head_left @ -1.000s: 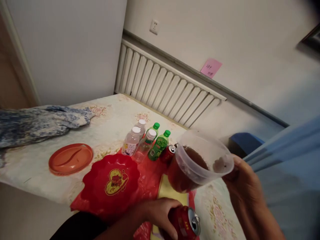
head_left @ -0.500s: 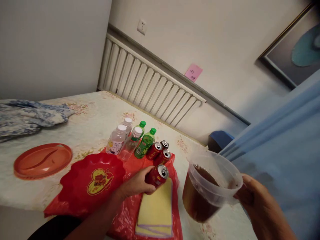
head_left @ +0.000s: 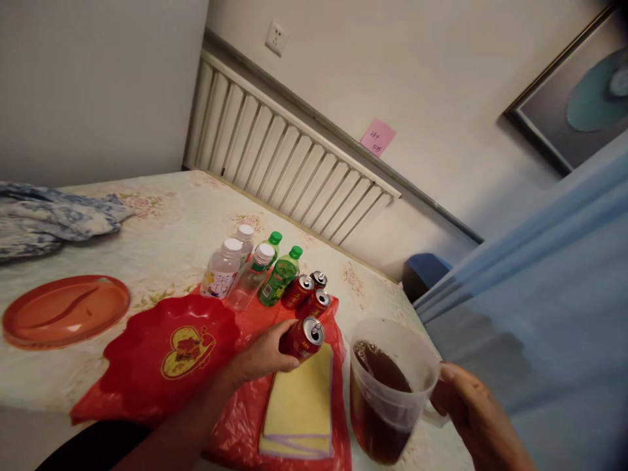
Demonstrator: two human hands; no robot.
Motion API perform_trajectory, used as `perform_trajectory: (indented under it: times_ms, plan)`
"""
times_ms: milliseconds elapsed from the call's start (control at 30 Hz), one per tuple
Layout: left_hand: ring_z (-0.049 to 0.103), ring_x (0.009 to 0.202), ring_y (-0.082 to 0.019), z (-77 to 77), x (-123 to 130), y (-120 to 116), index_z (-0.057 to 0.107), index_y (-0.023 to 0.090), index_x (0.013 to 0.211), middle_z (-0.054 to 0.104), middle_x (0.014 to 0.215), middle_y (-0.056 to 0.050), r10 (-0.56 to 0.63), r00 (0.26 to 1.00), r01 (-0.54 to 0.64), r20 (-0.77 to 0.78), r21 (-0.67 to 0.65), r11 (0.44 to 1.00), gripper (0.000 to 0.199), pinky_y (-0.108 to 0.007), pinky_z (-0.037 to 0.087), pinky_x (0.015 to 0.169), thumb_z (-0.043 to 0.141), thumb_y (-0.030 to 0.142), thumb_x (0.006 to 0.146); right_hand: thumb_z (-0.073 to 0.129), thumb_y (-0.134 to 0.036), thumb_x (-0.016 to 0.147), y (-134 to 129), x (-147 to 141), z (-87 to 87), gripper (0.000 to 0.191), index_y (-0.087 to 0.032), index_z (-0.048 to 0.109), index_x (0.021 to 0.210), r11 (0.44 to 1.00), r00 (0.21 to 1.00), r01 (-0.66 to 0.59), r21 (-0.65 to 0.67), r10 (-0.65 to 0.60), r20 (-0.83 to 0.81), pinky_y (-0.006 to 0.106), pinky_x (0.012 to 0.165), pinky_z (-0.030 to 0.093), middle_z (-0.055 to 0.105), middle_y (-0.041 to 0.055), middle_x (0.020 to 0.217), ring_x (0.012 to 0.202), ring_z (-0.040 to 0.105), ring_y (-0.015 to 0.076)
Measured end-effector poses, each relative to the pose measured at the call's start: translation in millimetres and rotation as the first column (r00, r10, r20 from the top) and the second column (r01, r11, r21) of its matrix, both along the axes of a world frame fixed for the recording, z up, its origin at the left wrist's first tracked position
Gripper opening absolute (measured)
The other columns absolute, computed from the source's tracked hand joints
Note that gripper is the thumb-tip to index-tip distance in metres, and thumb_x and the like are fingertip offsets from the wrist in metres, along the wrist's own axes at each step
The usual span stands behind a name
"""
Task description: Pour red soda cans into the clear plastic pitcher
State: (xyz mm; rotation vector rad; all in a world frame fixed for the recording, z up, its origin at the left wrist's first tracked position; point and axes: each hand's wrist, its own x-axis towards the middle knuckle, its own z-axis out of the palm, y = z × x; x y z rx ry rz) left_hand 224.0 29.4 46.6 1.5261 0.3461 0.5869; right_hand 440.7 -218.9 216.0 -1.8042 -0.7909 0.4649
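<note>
My left hand (head_left: 267, 353) is closed round a red soda can (head_left: 301, 340), its opened top tilted toward me, above a folded yellow cloth (head_left: 299, 405). In my right hand (head_left: 466, 399) is the handle of a clear plastic pitcher (head_left: 392, 373). Dark brown liquid with a few bubbles fills much of it. It is nearly upright, low over the right part of the table; I cannot tell whether its base touches. Just behind the held can stand more red cans (head_left: 318, 301). A red scalloped tray (head_left: 132, 347) lies left of my left hand.
Green-capped bottles (head_left: 279, 281) and white-capped clear bottles (head_left: 220, 271) stand behind the tray on a red plastic sheet (head_left: 235, 418). An orange lid (head_left: 63, 311) and a crumpled blue-and-white cloth (head_left: 59, 222) lie at left. A radiator (head_left: 284, 144) runs behind the table; a blue curtain (head_left: 530, 314) hangs right.
The pitcher has come down and left, and stands more upright than before. My left hand still holds the can, with little movement. The view has shifted slightly.
</note>
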Motion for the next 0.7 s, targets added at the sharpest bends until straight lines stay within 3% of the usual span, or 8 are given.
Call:
perform_trajectory:
  times_ms: [200,700]
  plan:
    - [0.061,0.101,-0.027,1.9,-1,0,0.056,0.018,0.126,0.067,0.113,-0.004,0.029,0.999,-0.028,-0.022,0.076,0.997,0.068,-0.030,0.048,0.081,0.069,0.016,0.059,0.065,-0.058,0.077,8,3,-2.8,0.051,-0.021,0.046,0.046,0.998,0.998,-0.064,-0.024,0.064,0.005,0.027,0.048,0.023,0.034,-0.0050,0.045,0.047,0.025,0.0104]
    - [0.062,0.098,-0.025,2.6,-1,0,0.055,0.018,0.126,0.067,0.112,-0.003,0.032,0.999,-0.029,-0.034,0.084,0.996,0.068,-0.027,0.048,0.075,0.067,0.014,0.059,0.065,-0.063,0.077,21,0,3.8,0.055,-0.022,0.041,0.050,0.988,0.991,-0.109,-0.105,0.116,0.060,0.025,0.046,0.017,0.033,-0.0068,0.045,0.046,0.022,0.0085]
